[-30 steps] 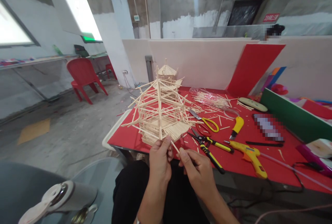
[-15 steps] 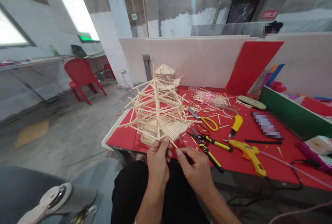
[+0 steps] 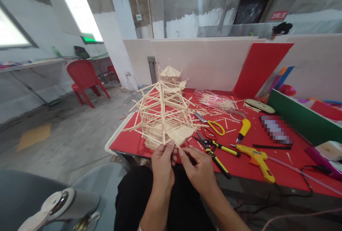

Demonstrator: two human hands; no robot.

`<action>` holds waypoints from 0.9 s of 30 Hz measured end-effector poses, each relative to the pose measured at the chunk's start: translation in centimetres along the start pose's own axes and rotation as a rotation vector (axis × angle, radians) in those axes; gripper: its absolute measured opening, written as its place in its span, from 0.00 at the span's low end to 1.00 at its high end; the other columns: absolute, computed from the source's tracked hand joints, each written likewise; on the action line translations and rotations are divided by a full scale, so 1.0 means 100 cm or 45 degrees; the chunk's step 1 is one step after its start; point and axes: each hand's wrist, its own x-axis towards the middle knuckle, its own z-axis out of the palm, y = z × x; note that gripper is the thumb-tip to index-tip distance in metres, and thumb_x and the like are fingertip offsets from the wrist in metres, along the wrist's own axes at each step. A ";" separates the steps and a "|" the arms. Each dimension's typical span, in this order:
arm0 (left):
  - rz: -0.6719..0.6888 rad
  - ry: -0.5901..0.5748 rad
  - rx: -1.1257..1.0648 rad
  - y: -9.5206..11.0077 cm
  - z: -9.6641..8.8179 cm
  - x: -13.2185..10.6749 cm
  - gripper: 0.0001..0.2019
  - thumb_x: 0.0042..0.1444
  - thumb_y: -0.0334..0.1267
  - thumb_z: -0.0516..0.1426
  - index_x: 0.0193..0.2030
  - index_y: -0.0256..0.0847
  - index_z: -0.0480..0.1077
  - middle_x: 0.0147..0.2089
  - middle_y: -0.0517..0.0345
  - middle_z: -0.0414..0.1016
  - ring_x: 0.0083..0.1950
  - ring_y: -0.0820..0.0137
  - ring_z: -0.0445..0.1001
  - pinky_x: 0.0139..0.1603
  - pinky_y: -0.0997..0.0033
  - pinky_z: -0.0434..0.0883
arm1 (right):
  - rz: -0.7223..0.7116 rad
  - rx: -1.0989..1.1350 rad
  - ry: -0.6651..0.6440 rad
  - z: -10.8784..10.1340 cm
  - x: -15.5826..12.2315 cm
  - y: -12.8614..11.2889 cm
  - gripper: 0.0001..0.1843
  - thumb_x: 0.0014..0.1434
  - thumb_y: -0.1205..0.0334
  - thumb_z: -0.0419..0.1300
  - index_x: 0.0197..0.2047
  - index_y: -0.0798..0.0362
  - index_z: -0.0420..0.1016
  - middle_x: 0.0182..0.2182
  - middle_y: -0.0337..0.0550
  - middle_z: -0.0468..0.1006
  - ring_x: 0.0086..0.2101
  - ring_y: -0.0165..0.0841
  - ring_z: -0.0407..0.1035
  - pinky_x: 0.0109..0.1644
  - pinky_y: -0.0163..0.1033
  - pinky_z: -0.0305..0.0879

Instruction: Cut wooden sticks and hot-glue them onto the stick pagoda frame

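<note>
With our left hand (image 3: 163, 163) and right hand (image 3: 197, 167) we pinch one thin stick (image 3: 177, 147); just beyond them stands our wooden frame (image 3: 162, 109), pliers (image 3: 207, 144) lie beside our right, and a roofed model (image 3: 171, 71) rises farther off.

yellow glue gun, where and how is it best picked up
Probably by the handle, from the near edge of the red table: the glue gun lies on its side, handle slanting toward that edge, nozzle pointing left.
</note>
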 end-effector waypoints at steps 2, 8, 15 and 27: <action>0.004 -0.003 0.005 0.000 0.000 0.000 0.15 0.40 0.42 0.68 0.23 0.34 0.68 0.19 0.62 0.69 0.17 0.80 0.62 0.16 0.82 0.55 | -0.014 -0.016 0.005 0.001 0.001 0.000 0.09 0.62 0.62 0.55 0.36 0.50 0.77 0.31 0.40 0.79 0.32 0.31 0.73 0.38 0.34 0.66; 0.000 -0.001 -0.012 -0.001 -0.001 0.000 0.15 0.40 0.42 0.68 0.23 0.34 0.69 0.18 0.61 0.69 0.17 0.80 0.62 0.16 0.82 0.56 | 0.000 -0.037 0.017 0.004 0.004 0.000 0.09 0.62 0.61 0.55 0.37 0.51 0.78 0.31 0.41 0.79 0.32 0.31 0.73 0.38 0.34 0.66; 0.002 0.017 -0.035 -0.001 0.000 0.000 0.15 0.40 0.41 0.68 0.22 0.35 0.68 0.18 0.63 0.68 0.17 0.81 0.62 0.17 0.82 0.56 | 0.001 -0.021 0.010 0.006 0.004 -0.001 0.10 0.62 0.62 0.55 0.34 0.51 0.77 0.29 0.41 0.79 0.30 0.31 0.72 0.37 0.35 0.65; 0.002 0.028 -0.041 -0.002 0.001 0.001 0.16 0.39 0.42 0.69 0.22 0.35 0.67 0.18 0.63 0.67 0.16 0.81 0.61 0.16 0.82 0.56 | 0.026 -0.003 -0.010 0.007 0.007 -0.004 0.13 0.63 0.61 0.53 0.31 0.52 0.76 0.28 0.40 0.78 0.30 0.31 0.71 0.37 0.34 0.64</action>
